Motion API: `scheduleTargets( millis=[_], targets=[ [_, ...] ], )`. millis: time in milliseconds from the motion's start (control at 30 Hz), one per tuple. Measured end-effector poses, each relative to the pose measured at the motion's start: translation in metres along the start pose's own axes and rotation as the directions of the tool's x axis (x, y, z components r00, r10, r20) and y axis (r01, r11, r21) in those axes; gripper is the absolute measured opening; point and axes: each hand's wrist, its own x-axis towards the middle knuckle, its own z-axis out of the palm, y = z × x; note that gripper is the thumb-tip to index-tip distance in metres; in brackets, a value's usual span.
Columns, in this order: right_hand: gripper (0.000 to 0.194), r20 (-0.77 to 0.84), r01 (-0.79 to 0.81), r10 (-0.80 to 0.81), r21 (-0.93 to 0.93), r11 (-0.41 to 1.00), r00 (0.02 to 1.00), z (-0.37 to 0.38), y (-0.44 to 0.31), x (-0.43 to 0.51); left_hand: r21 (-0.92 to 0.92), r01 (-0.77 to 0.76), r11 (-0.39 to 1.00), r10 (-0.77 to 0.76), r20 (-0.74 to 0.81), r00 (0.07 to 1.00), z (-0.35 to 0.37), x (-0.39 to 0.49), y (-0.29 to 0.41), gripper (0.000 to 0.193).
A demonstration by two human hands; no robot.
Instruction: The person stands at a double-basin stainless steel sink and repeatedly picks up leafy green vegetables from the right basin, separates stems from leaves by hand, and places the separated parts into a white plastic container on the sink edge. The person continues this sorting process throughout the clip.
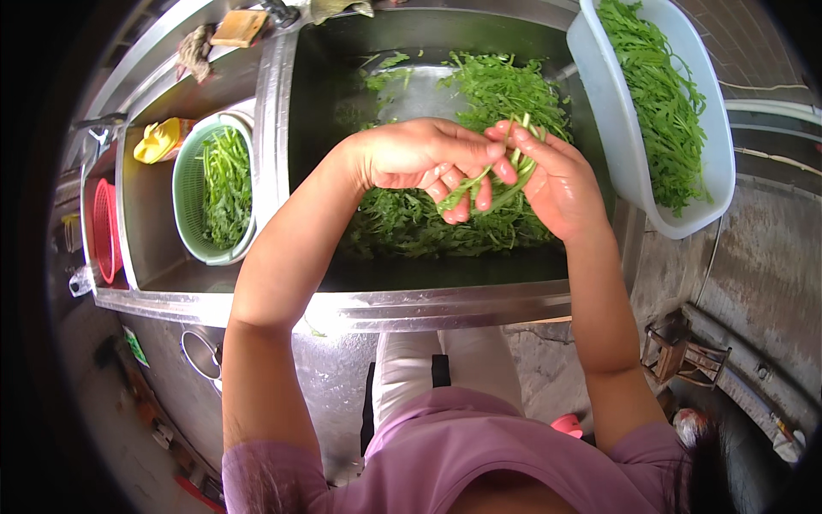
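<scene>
Both my hands meet above a stainless steel sink basin (430, 302) of water. My right hand (559, 177) grips a small bunch of leafy green stems (523, 167), their pale ends poking up past the fingertips. With thumb and fingers, my left hand (424, 157) pinches a stem with a leaf on it at the bunch's left side. Wet skin shines on the fingers of both hands. Below them, a mass of leafy greens (501, 90) floats in the water, partly hidden by my hands and forearms.
At the right rim leans a pale plastic tub (603, 96) heaped with greens (661, 103). In the left basin stand a green colander (186, 205) of greens and a yellow-capped container (157, 141). A red basket (106, 231) is farther left. A wooden stool (684, 353) stands at lower right.
</scene>
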Motion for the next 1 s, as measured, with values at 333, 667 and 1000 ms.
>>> scheduleTargets(
  millis=[333, 667, 1000],
  targets=[
    [0.028, -0.089, 0.028, -0.025, 0.032, 0.999, 0.996, 0.008, 0.0, -0.01, -0.051, -0.38, 0.924, 0.274, -0.606, 0.747, 0.0, -0.142, -0.016, 0.029],
    [0.03, -0.025, 0.064, -0.069, -0.147, 0.987, 0.997, 0.05, -0.023, -0.034, 0.119, 0.853, 0.508, 0.309, -0.95, -0.052, -0.17, -0.312, -0.159, 0.047],
    [0.03, 0.246, 0.159, -0.128, -0.108, 0.981, 0.961, 0.017, -0.171, -0.063, 0.335, -0.205, 0.92, 0.319, -0.941, -0.11, -0.177, -0.289, -0.127, 0.026]
  ],
)
